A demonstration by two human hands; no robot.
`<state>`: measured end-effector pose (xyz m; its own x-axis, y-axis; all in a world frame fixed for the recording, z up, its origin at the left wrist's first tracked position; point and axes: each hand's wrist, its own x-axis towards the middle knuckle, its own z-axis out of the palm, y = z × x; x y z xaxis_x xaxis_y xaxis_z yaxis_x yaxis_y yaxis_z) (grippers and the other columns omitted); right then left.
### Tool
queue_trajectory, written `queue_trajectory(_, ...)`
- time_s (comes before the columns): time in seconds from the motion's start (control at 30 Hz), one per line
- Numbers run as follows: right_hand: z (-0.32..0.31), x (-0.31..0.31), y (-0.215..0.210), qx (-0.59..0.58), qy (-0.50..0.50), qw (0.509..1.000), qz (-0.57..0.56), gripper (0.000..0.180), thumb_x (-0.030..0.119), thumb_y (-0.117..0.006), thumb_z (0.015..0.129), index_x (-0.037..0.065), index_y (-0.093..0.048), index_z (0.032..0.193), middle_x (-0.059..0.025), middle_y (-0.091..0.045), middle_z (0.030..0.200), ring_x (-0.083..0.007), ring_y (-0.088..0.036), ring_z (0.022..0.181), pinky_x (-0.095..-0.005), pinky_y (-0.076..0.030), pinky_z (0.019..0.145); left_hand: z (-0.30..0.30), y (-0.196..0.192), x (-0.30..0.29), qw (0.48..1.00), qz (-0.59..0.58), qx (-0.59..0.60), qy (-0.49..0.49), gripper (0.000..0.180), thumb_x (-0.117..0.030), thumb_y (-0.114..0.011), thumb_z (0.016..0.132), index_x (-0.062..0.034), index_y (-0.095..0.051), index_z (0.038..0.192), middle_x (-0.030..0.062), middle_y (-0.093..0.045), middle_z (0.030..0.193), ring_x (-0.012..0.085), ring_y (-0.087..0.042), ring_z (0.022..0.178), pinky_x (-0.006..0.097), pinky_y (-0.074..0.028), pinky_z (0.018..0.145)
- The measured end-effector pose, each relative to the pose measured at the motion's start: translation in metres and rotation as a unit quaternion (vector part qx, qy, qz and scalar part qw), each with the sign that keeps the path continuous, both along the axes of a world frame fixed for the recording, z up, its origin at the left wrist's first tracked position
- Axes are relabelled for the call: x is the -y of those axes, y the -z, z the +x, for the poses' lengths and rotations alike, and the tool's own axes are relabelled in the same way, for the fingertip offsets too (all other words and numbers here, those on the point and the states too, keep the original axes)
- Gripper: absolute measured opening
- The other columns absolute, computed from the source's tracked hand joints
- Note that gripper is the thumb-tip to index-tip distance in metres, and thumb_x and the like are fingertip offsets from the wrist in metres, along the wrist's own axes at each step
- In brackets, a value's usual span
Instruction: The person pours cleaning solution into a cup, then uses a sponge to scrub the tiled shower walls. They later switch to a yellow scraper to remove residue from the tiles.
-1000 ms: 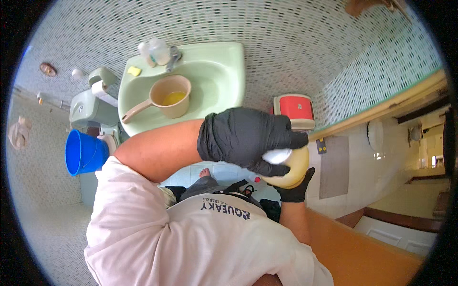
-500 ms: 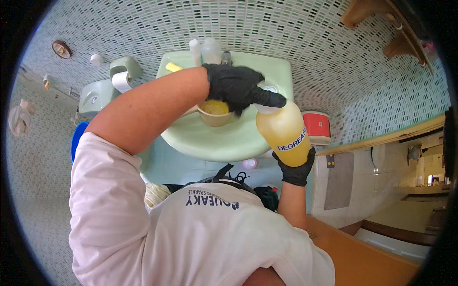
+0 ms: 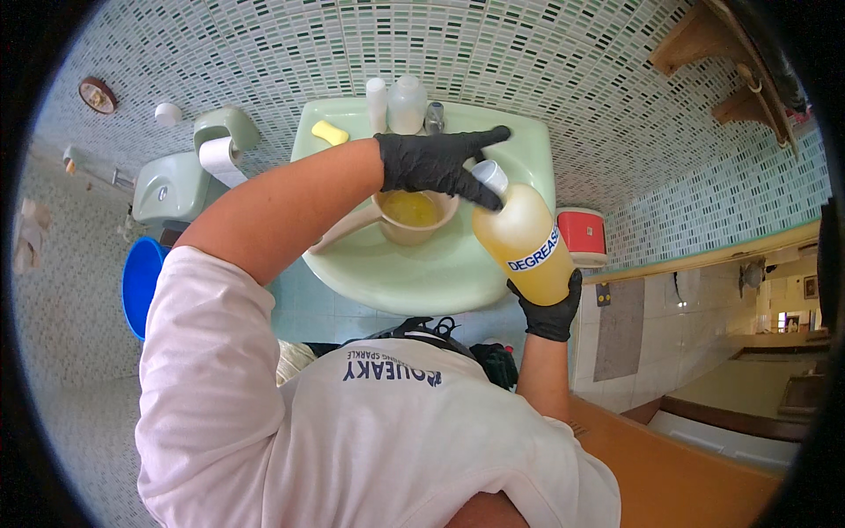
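Tilted over the right side of the pale green washbasin (image 3: 396,286) is a clear bottle of yellow liquid (image 3: 519,238) with a white cap (image 3: 490,176). My right hand (image 3: 549,310), in a black glove, grips it round its base. My left hand (image 3: 431,165), gloved too, is beside the cap with fingers stretched out and apart. The thumb lies against the bottle's neck or just over it; I cannot tell which. Below the left hand a beige dipper (image 3: 409,236) with a long handle rests in the basin, yellow liquid inside, its far rim partly hidden.
A yellow sponge (image 3: 330,133), a white bottle (image 3: 377,106) and a translucent bottle (image 3: 407,106) stand along the basin's back, near the tap (image 3: 435,118). Left are a toilet paper roll (image 3: 220,159), a toilet tank (image 3: 172,189) and a blue bucket (image 3: 143,289). A red-and-white bin (image 3: 583,236) is at right.
The left hand's fingers have spread apart by the bottle's neck, and the white cap now shows. The view has shifted, revealing more of the dipper and the sponge. The right hand still holds the bottle.
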<state>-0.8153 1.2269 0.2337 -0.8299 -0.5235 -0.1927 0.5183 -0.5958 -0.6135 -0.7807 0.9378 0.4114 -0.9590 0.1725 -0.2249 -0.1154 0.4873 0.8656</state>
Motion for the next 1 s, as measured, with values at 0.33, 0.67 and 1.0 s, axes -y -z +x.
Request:
queue_trajectory(0.33,0.011,0.009,-0.008,0.019,-0.009,0.999,-0.048,0.079,0.056,-0.049,0.079,0.009,-0.029,0.139,-0.0186,-0.038,0.138,-0.0425,-0.044,0.118,-0.0608,-0.045,0.081,-0.045,0.079,0.054,0.971,-0.126,0.01,0.203,0.083,-0.007,-0.079,0.057,-0.0068,-0.041,0.131,0.0189,-0.063,0.094,0.0362,-0.061,0.083,0.041,-0.049,0.075)
queue_trajectory(0.67,0.01,0.006,-0.007,0.016,0.008,0.999,-0.039,0.081,0.058,-0.048,0.078,0.008,-0.029,0.139,-0.0197,-0.037,0.137,-0.0422,-0.04,0.122,-0.0613,-0.042,0.085,-0.015,0.003,0.014,0.994,0.006,0.071,0.083,0.064,-0.013,-0.074,0.071,-0.0079,-0.044,0.127,0.011,-0.062,0.097,0.0205,-0.063,0.078,0.032,-0.052,0.064)
queue_trajectory(1.0,-0.001,0.022,-0.004,-0.023,0.009,0.999,-0.042,0.076,0.053,-0.05,0.08,0.011,-0.03,0.139,-0.0181,-0.037,0.138,-0.0411,-0.042,0.12,-0.0624,-0.044,0.082,-0.031,0.053,0.062,0.988,-0.093,0.067,0.106,0.063,-0.023,-0.075,0.072,-0.011,-0.045,0.126,0.0123,-0.062,0.085,0.0194,-0.063,0.068,0.03,-0.053,0.058)
